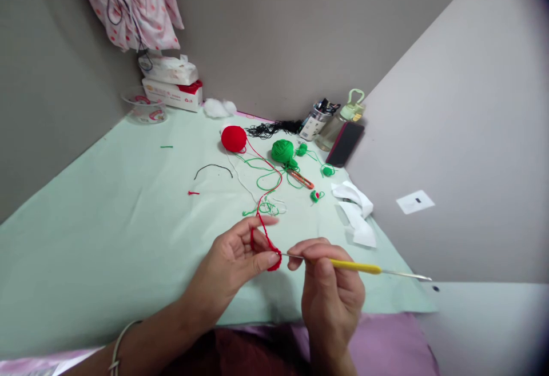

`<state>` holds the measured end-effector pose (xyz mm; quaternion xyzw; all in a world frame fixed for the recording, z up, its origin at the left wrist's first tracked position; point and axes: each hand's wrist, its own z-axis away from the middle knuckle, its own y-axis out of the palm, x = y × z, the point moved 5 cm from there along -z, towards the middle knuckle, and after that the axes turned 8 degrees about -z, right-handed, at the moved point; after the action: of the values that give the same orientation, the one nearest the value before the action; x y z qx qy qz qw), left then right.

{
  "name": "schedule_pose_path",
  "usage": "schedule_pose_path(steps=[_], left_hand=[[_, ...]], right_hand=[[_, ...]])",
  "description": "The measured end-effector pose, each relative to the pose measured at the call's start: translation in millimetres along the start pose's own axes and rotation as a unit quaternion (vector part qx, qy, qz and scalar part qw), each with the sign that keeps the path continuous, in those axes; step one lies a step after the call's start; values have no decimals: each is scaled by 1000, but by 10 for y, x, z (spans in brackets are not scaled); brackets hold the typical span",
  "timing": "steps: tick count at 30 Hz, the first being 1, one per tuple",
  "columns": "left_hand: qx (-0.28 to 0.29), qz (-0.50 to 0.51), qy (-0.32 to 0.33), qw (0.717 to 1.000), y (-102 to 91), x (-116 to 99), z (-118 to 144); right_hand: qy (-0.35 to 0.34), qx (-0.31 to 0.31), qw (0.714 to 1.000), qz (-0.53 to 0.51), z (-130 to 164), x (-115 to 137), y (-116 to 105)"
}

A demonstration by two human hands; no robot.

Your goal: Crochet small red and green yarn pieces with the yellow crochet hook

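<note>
Over the pale green worktop (107, 233) her left hand (234, 259) pinches a small red crocheted piece (273, 256) while the right hand (328, 290) grips the yellow-handled crochet hook (354, 266) at it, and a tug on the taut red yarn strand (268, 184) could, I'd judge, slip the loop off.

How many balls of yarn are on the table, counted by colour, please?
Red: 1, the red ball near the wall, its strand running to the left hand.
Green: 1, the big green ball; the smaller green bits beside it are not counted.
Total: 2
</note>
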<state>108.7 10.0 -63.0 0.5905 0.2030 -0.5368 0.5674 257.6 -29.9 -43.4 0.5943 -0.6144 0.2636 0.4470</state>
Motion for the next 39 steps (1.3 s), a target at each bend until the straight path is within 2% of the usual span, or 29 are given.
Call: schedule_pose_path(steps=[22, 31, 36, 39], left_hand=[[16, -20, 26, 999, -10, 9, -2], [16, -31, 40, 999, 3, -20, -7], [2, -10, 31, 999, 7, -8, -13], [-2, 0, 20, 1000, 13, -2, -17]], right_hand=[[-31, 13, 999, 15, -17, 25, 20], [-83, 38, 993, 69, 10, 65, 59], [-141, 61, 976, 152, 44, 98, 87], [-163, 51, 970, 174, 55, 109, 93]])
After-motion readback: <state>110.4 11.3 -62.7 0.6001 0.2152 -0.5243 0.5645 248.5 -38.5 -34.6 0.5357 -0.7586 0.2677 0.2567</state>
